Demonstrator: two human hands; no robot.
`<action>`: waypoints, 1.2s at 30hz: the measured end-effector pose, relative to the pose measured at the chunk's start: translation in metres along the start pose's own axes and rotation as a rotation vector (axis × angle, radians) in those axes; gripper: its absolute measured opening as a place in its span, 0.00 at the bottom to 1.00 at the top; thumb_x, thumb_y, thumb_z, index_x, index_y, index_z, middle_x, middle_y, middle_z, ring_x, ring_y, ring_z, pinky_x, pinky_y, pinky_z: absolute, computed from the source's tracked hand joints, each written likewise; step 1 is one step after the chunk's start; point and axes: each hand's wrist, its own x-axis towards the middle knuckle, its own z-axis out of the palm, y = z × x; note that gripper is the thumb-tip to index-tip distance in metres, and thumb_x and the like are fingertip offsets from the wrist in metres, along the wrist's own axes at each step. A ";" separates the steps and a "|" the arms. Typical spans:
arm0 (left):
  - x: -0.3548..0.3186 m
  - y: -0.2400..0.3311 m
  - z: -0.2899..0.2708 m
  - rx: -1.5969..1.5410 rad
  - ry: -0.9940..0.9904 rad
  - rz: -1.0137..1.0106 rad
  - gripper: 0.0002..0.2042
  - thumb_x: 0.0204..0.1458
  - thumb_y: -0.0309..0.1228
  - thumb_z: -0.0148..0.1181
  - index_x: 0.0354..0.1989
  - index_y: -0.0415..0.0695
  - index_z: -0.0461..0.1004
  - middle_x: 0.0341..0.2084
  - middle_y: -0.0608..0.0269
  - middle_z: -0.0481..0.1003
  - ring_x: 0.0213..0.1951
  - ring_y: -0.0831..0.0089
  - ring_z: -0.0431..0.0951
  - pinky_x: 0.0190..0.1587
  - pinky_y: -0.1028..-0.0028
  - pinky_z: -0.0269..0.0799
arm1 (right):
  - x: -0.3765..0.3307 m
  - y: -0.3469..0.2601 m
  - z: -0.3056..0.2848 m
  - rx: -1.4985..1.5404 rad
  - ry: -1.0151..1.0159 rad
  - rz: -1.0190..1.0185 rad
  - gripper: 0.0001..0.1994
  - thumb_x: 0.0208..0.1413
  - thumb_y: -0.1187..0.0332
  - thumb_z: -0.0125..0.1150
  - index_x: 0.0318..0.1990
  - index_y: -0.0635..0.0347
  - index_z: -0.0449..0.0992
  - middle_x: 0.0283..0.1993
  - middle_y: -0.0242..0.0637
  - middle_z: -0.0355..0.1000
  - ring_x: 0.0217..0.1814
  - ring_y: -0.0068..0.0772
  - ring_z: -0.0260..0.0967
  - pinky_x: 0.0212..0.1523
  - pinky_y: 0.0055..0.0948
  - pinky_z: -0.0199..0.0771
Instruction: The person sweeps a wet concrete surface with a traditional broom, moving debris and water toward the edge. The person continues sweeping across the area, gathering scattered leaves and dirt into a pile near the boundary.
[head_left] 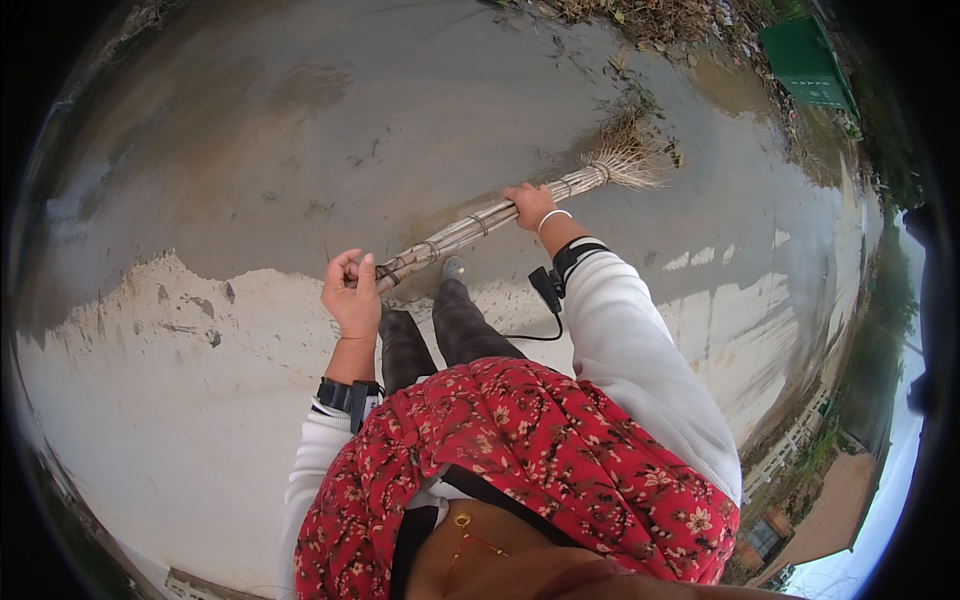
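Observation:
A long broom (500, 212) of bundled pale sticks, tied with cords, runs from my left hand up to the right. My left hand (350, 290) is closed around its near end. My right hand (532, 204) grips the bundle farther along, close to the splayed bristles (628, 160). The bristles rest on the wet grey concrete ground (330, 130) beside a patch of dry plant debris. My legs in dark trousers and one shoe (453, 267) stand just below the broom.
Nearer me the concrete is dry and pale (170, 400). A heap of dry leaves and twigs (650, 20) lies at the top edge. A green bin (805, 62) stands at the top right. A low wall and buildings sit at the lower right.

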 end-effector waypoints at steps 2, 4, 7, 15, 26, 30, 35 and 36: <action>-0.001 0.013 0.004 -0.033 0.014 -0.025 0.08 0.54 0.24 0.66 0.41 0.40 0.76 0.23 0.76 0.66 0.26 0.86 0.62 0.30 0.83 0.62 | -0.003 0.009 -0.018 -0.040 0.028 -0.032 0.16 0.49 0.71 0.62 0.47 0.47 0.74 0.42 0.35 0.76 0.55 0.40 0.70 0.52 0.45 0.63; 0.000 0.029 -0.021 0.021 0.036 -0.023 0.09 0.54 0.24 0.66 0.42 0.40 0.75 0.24 0.76 0.66 0.26 0.86 0.63 0.30 0.83 0.62 | -0.003 -0.010 -0.031 -0.049 0.116 -0.146 0.14 0.47 0.71 0.63 0.44 0.48 0.75 0.39 0.34 0.76 0.52 0.39 0.71 0.50 0.45 0.63; 0.004 0.053 -0.082 0.024 0.177 0.006 0.08 0.56 0.25 0.64 0.43 0.40 0.75 0.25 0.76 0.67 0.28 0.86 0.64 0.34 0.82 0.63 | 0.003 -0.064 -0.047 0.058 0.251 -0.351 0.12 0.43 0.70 0.64 0.39 0.48 0.74 0.35 0.30 0.75 0.48 0.36 0.71 0.47 0.44 0.61; -0.065 0.129 -0.251 0.128 0.722 -0.178 0.08 0.60 0.31 0.61 0.44 0.43 0.72 0.28 0.72 0.69 0.31 0.83 0.68 0.35 0.81 0.67 | 0.026 -0.258 -0.064 0.233 0.290 -0.769 0.10 0.42 0.73 0.62 0.33 0.49 0.71 0.32 0.28 0.71 0.46 0.32 0.68 0.47 0.38 0.57; -0.002 0.058 -0.052 0.236 0.379 0.007 0.02 0.54 0.23 0.64 0.34 0.41 0.78 0.18 0.78 0.65 0.21 0.89 0.61 0.25 0.84 0.58 | 0.103 -0.100 -0.013 0.258 0.288 -0.420 0.17 0.38 0.81 0.62 0.37 0.52 0.72 0.38 0.38 0.76 0.49 0.46 0.68 0.54 0.44 0.63; 0.042 0.046 0.035 0.304 0.233 0.055 0.06 0.48 0.28 0.68 0.34 0.45 0.79 0.16 0.68 0.69 0.22 0.78 0.67 0.27 0.76 0.67 | 0.116 0.002 -0.055 0.076 0.252 -0.158 0.17 0.40 0.82 0.61 0.40 0.52 0.75 0.38 0.44 0.74 0.50 0.51 0.69 0.51 0.46 0.67; 0.053 0.057 0.032 0.058 0.245 -0.068 0.09 0.50 0.28 0.68 0.38 0.43 0.77 0.17 0.73 0.67 0.22 0.83 0.65 0.27 0.79 0.65 | 0.082 0.019 -0.104 -0.034 0.273 -0.208 0.15 0.41 0.78 0.64 0.40 0.53 0.76 0.39 0.43 0.75 0.49 0.50 0.69 0.48 0.45 0.67; 0.044 0.060 0.017 0.056 0.268 -0.056 0.10 0.50 0.27 0.68 0.39 0.42 0.77 0.17 0.74 0.67 0.22 0.85 0.65 0.27 0.80 0.64 | 0.067 0.012 -0.104 -0.061 0.292 -0.236 0.15 0.41 0.76 0.65 0.40 0.53 0.76 0.38 0.42 0.75 0.49 0.49 0.69 0.48 0.44 0.67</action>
